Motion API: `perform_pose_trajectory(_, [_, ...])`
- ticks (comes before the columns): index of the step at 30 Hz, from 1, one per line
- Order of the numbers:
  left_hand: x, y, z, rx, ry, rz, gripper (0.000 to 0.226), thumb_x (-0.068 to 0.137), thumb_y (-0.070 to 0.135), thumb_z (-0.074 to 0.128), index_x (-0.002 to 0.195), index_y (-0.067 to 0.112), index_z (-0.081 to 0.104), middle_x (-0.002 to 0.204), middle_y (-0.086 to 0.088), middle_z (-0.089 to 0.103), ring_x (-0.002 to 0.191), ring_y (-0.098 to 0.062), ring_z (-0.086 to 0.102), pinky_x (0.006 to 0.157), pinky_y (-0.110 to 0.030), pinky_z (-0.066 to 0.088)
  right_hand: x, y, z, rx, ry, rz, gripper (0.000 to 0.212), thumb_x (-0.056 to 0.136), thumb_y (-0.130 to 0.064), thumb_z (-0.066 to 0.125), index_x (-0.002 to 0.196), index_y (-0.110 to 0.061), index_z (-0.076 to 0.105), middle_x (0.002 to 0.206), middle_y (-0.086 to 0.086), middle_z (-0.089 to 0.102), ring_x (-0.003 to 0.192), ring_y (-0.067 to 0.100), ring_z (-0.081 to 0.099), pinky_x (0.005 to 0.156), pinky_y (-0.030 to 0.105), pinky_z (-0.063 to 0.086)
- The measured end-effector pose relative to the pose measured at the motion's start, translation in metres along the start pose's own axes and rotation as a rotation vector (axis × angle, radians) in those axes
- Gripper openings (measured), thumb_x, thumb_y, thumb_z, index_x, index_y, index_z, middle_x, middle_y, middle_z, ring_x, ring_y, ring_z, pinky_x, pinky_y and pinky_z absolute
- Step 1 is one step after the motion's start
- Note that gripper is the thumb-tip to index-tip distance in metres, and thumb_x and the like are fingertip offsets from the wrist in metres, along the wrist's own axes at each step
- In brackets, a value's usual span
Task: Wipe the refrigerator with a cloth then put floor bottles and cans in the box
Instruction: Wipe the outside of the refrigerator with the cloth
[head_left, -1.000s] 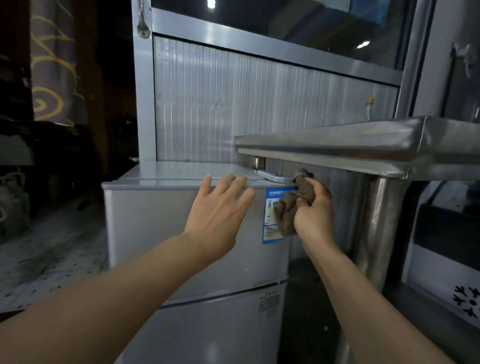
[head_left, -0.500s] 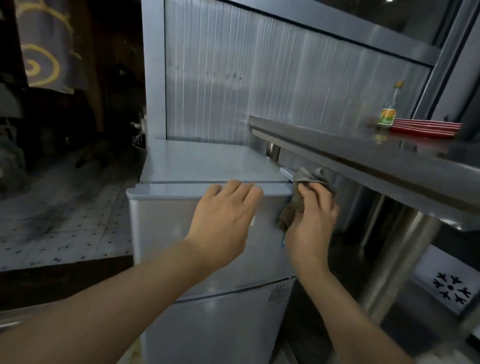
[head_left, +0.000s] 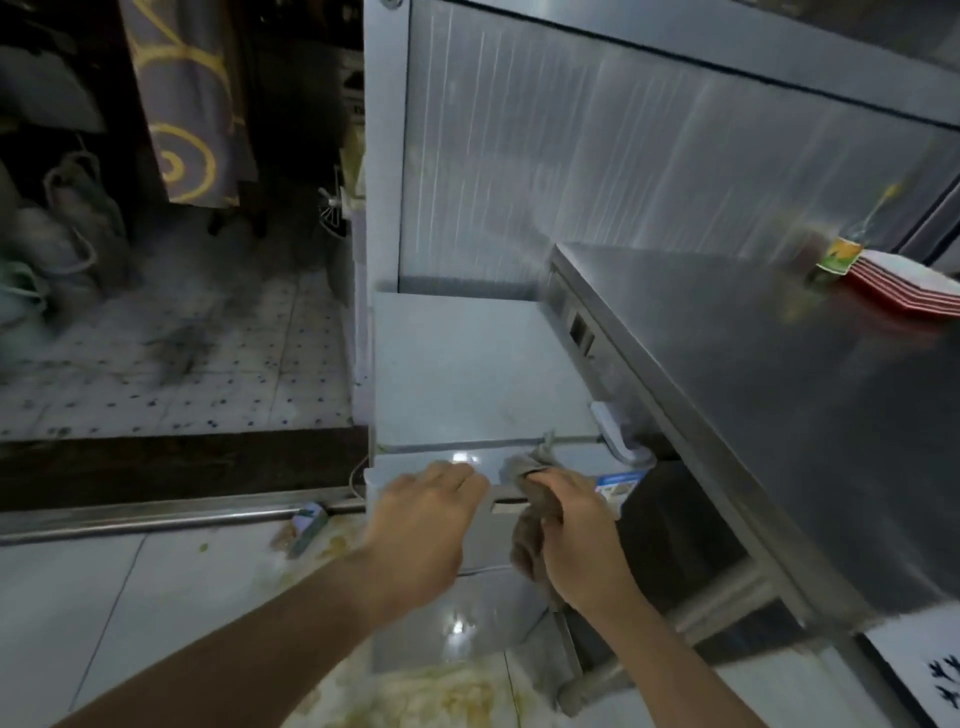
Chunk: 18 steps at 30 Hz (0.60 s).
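Since half a second ago both hands have slid lower on the door as my view tipped down. Left to right: my left hand (head_left: 423, 512) presses flat, fingers relaxed, on the refrigerator (head_left: 467, 364) front; just right of it, my right hand (head_left: 574, 535) grips the brown cloth (head_left: 535, 512) against the top edge. I'd judge steady bracing and overlapping strokes work best. Beyond my right hand stands the steel worktop (head_left: 779, 415).

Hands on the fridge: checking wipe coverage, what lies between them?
In the head view, only bare refrigerator door front separates the left hand from the right hand gripping the cloth.
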<state>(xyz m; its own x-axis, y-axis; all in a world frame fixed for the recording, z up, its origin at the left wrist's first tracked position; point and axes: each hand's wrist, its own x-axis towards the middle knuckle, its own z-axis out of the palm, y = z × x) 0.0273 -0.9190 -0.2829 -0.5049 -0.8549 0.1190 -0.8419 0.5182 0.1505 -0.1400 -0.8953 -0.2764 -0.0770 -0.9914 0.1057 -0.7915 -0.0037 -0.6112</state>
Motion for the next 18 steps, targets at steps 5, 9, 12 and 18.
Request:
perform_pose_trajectory(5, [-0.037,-0.037,-0.073,-0.083,-0.086,-0.153,0.058,0.078,0.015,0.055,0.132,0.027,0.038,0.136,0.005,0.043,0.124,-0.016,0.042,0.096,-0.031,0.041,-0.016,-0.083,-0.032,0.326,-0.074,0.11,0.027,0.096,0.007,0.034,0.1,-0.002,0.059,0.06,0.026,0.053,0.045,0.031,0.052,0.041,0.035,0.046])
perform_pose_trajectory(9, [-0.065,-0.063,-0.133,-0.137,-0.165,-0.216,0.052,0.08,0.017,0.056,0.129,0.027,0.041,0.13,0.005,0.049,0.119,-0.016,0.046,0.094,-0.03,0.043,-0.022,-0.141,-0.057,0.341,-0.023,0.15,0.026,0.091,0.015,0.034,0.091,0.002,0.056,0.059,0.023,0.056,0.041,0.011,0.054,0.045,0.03,0.05])
perform_pose_trajectory(12, [-0.082,-0.079,-0.17,-0.129,-0.204,-0.19,0.05,0.08,0.016,0.056,0.127,0.026,0.043,0.127,0.007,0.048,0.117,-0.015,0.047,0.093,-0.029,0.044,-0.026,-0.171,-0.071,0.347,0.003,0.142,0.034,0.09,0.015,0.036,0.097,-0.013,0.053,0.059,0.006,0.055,0.042,0.003,0.055,0.044,0.014,0.047])
perform_pose_trajectory(18, [-0.088,-0.106,-0.219,-0.128,-0.231,-0.192,0.049,0.083,0.022,0.058,0.129,0.026,0.043,0.13,0.007,0.046,0.121,-0.015,0.045,0.095,-0.029,0.042,-0.025,-0.203,-0.085,0.322,0.056,0.2,0.032,0.091,0.011,0.039,0.106,-0.013,0.054,0.071,-0.002,0.058,0.06,-0.004,0.059,0.057,0.004,0.045])
